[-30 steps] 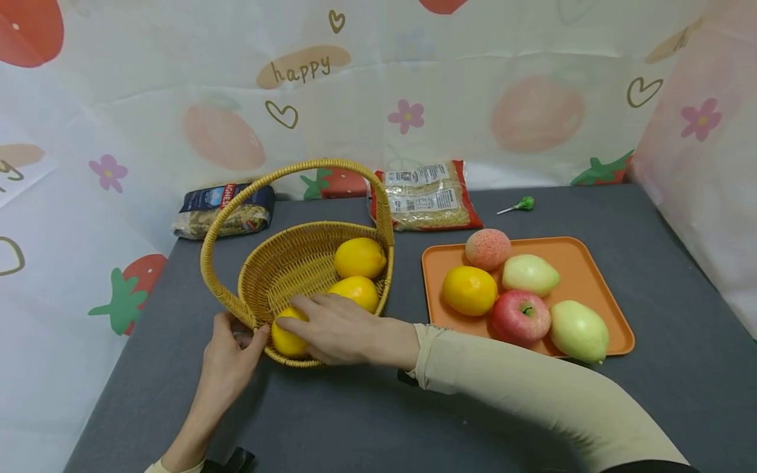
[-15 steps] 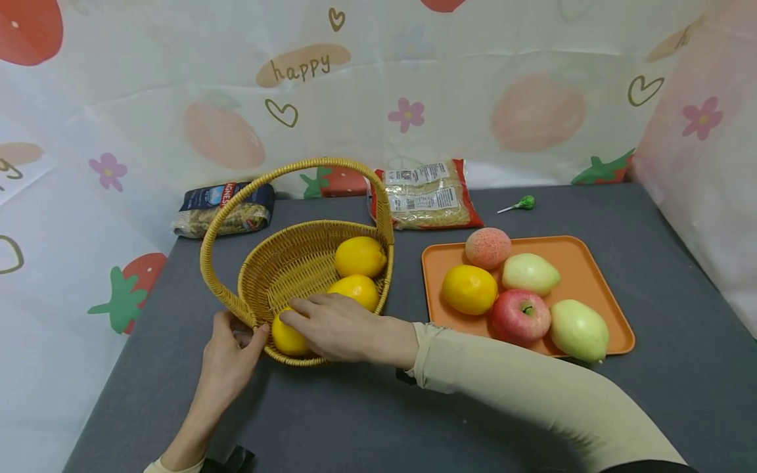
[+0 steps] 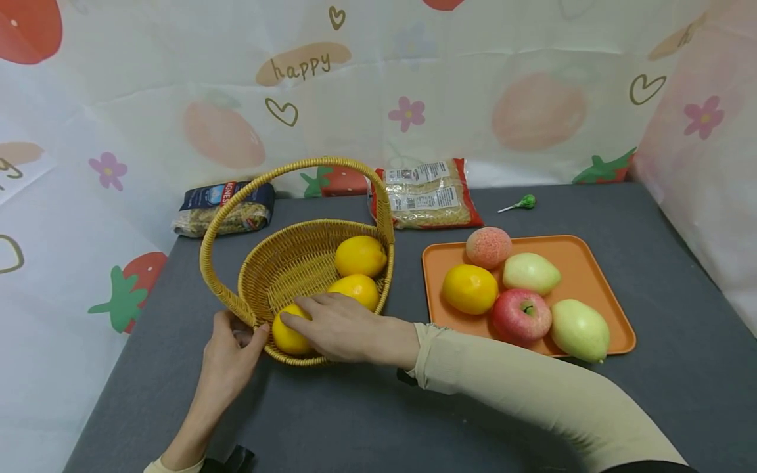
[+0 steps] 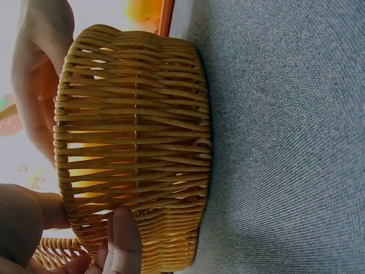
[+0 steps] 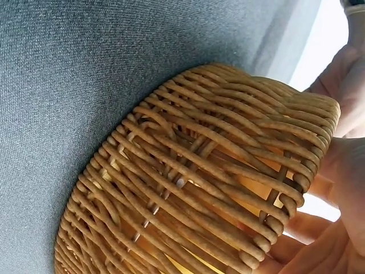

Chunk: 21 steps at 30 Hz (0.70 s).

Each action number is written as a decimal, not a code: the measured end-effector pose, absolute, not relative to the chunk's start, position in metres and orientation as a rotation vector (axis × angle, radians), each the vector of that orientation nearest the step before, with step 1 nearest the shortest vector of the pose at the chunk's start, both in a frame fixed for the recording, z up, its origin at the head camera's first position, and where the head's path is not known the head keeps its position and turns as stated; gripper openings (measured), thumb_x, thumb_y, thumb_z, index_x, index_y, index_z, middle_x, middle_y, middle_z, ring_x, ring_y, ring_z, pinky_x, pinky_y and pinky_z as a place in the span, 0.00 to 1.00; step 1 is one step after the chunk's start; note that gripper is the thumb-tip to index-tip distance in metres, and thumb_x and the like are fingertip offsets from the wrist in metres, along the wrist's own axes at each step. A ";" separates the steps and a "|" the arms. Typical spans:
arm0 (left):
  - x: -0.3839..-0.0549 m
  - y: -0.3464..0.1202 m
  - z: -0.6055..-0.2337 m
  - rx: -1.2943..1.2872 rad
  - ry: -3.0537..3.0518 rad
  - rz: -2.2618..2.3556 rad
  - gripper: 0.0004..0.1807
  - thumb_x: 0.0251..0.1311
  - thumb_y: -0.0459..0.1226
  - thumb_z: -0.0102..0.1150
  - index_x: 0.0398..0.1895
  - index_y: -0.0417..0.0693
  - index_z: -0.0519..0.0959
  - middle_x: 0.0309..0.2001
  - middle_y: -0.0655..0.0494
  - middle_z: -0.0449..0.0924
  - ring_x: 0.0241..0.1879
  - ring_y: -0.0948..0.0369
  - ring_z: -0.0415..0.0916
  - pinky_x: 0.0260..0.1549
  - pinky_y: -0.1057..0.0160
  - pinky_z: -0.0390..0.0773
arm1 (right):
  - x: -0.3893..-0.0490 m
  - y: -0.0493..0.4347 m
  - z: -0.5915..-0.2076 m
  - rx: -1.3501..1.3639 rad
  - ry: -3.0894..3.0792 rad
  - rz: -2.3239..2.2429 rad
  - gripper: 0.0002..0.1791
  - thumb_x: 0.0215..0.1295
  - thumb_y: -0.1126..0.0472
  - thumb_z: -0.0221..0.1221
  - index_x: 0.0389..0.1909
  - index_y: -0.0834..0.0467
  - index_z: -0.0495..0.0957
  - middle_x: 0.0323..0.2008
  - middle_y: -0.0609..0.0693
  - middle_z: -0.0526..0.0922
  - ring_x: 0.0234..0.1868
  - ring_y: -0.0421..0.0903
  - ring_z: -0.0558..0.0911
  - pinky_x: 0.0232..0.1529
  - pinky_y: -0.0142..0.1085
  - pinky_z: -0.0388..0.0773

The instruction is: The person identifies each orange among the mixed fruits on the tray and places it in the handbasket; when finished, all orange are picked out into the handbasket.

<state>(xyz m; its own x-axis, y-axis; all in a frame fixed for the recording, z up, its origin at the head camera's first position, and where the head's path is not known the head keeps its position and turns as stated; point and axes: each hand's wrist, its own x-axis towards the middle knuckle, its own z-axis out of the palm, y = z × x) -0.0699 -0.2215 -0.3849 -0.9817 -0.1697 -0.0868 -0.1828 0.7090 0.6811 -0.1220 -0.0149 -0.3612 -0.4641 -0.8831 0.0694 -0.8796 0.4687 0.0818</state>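
A yellow wicker basket [image 3: 284, 269] with a tall arched handle stands on the table, left of centre. My left hand [image 3: 227, 361] grips its rim at the near left, beside the foot of the handle. In the left wrist view, fingers [image 4: 125, 240] lie against the woven outer wall. My right hand [image 3: 349, 328] reaches over the near rim and holds the nearest lemon [image 3: 290, 332] inside the basket; its fingertips are partly hidden. Behind it are a second lemon [image 3: 359, 290], partly covered by that hand, and a third lemon [image 3: 361, 256] against the right wall.
To the right, an orange tray [image 3: 576, 263] bears a lemon [image 3: 470, 289], a peach [image 3: 488, 247], a red apple [image 3: 520, 316] and two pale green fruits [image 3: 579, 330]. At the back lie a pasta bag [image 3: 225, 213], a red-edged clear bag [image 3: 426, 196] and a green lollipop [image 3: 525, 202].
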 end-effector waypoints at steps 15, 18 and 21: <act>-0.071 -0.221 -0.385 -0.315 2.893 1.148 0.29 0.71 0.46 0.50 0.64 0.36 0.58 0.50 0.40 0.73 0.38 0.59 0.77 0.29 0.69 0.74 | -0.121 -0.015 -0.361 1.551 -2.635 -0.104 0.27 0.75 0.51 0.50 0.72 0.48 0.63 0.67 0.54 0.71 0.63 0.49 0.77 0.62 0.38 0.74; -0.070 -0.221 -0.385 -0.308 2.887 1.151 0.29 0.71 0.46 0.50 0.65 0.35 0.57 0.50 0.40 0.73 0.38 0.60 0.77 0.29 0.68 0.73 | -0.121 -0.015 -0.361 1.553 -2.634 -0.103 0.27 0.75 0.52 0.50 0.72 0.48 0.63 0.67 0.54 0.71 0.63 0.49 0.77 0.63 0.38 0.74; -0.069 -0.221 -0.384 -0.306 2.883 1.151 0.30 0.71 0.47 0.49 0.65 0.35 0.58 0.50 0.40 0.73 0.37 0.61 0.76 0.28 0.68 0.73 | -0.122 -0.013 -0.361 1.562 -2.637 -0.064 0.27 0.74 0.52 0.51 0.72 0.48 0.63 0.67 0.54 0.71 0.63 0.49 0.76 0.63 0.38 0.73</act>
